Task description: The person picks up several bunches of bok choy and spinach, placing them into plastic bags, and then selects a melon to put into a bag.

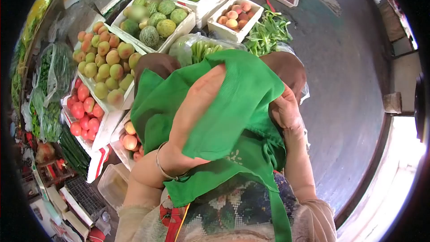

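Patterned top (224, 201): partly covered by green cloth (242, 103).
Left hand (190, 116): half open, green cloth held, fingertips hidden.
Right hand (286, 108): nearly closed, edge pinched.
Knees (290, 67): partly draped; tomatoes (84, 112) placed left.

Head-height view, forward and down

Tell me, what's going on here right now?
A person is handling a green cloth apron spread over their lap. The right hand pinches its edge; the left hand, with a silvery bangle at the wrist, is partly covered by the cloth, its fingertips hidden. Round red tomatoes and round green melons sit in white boxes beyond the knees and to the left.
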The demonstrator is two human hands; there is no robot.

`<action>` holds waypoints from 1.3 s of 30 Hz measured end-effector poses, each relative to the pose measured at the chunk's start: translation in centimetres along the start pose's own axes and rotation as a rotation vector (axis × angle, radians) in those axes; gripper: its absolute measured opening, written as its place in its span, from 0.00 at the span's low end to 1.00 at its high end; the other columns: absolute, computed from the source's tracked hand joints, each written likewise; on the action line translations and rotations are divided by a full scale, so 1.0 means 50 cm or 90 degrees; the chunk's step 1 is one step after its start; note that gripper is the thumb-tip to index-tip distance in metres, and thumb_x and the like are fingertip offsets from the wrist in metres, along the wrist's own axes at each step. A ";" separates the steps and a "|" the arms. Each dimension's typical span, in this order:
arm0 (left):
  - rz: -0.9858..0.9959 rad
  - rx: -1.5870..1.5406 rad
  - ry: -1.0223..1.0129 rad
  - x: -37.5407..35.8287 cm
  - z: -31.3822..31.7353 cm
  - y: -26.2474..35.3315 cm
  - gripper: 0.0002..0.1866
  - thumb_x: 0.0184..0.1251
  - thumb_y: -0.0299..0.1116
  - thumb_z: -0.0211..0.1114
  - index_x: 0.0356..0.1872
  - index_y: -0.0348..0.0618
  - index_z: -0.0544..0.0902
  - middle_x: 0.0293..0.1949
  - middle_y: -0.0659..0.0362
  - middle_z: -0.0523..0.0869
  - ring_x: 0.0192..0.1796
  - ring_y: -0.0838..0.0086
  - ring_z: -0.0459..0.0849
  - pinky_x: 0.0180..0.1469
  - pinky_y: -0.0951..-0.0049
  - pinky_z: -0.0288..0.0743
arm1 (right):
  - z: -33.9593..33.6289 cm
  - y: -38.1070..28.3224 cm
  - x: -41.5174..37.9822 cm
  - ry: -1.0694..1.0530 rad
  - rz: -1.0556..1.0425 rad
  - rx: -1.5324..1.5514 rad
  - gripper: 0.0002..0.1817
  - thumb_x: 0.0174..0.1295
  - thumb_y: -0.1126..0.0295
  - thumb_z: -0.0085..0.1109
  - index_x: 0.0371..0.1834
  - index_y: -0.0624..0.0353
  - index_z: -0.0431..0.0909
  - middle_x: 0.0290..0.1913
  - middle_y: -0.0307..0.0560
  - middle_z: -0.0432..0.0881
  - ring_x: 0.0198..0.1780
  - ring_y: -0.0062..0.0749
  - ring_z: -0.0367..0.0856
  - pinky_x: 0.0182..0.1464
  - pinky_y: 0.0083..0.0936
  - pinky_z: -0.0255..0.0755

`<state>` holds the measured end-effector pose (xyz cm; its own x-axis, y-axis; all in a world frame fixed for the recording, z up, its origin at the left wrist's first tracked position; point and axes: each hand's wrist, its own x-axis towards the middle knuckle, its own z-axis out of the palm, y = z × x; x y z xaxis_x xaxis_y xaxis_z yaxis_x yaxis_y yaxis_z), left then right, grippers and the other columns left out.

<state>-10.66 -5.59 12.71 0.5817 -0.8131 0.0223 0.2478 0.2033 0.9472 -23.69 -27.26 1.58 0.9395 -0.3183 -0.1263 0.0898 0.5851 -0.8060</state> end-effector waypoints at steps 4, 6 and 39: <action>0.108 -0.126 -0.090 -0.001 0.020 0.022 0.36 0.68 0.44 0.64 0.72 0.38 0.62 0.69 0.52 0.68 0.69 0.63 0.69 0.68 0.59 0.66 | -0.002 0.000 -0.001 0.004 -0.014 0.049 0.11 0.71 0.77 0.50 0.54 0.63 0.74 0.48 0.43 0.82 0.49 0.25 0.80 0.55 0.22 0.74; -0.062 -0.590 -0.057 0.012 0.052 0.039 0.37 0.64 0.43 0.68 0.69 0.35 0.65 0.64 0.50 0.74 0.66 0.59 0.73 0.67 0.57 0.68 | 0.002 -0.003 -0.004 0.023 -0.014 -0.002 0.11 0.70 0.77 0.50 0.53 0.63 0.74 0.47 0.42 0.82 0.48 0.24 0.80 0.54 0.21 0.74; -0.265 -0.563 -0.059 -0.029 0.106 0.119 0.23 0.69 0.25 0.56 0.65 0.32 0.69 0.57 0.48 0.80 0.59 0.66 0.79 0.63 0.68 0.71 | -0.045 0.020 0.014 -0.008 0.003 -0.048 0.15 0.71 0.76 0.48 0.59 0.66 0.73 0.48 0.50 0.81 0.46 0.30 0.81 0.54 0.24 0.74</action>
<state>-14.14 -6.10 20.04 0.2621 -0.9444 -0.1986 0.9324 0.1948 0.3044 -23.67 -28.56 -0.62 0.9442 -0.3056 -0.1226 0.0612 0.5288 -0.8466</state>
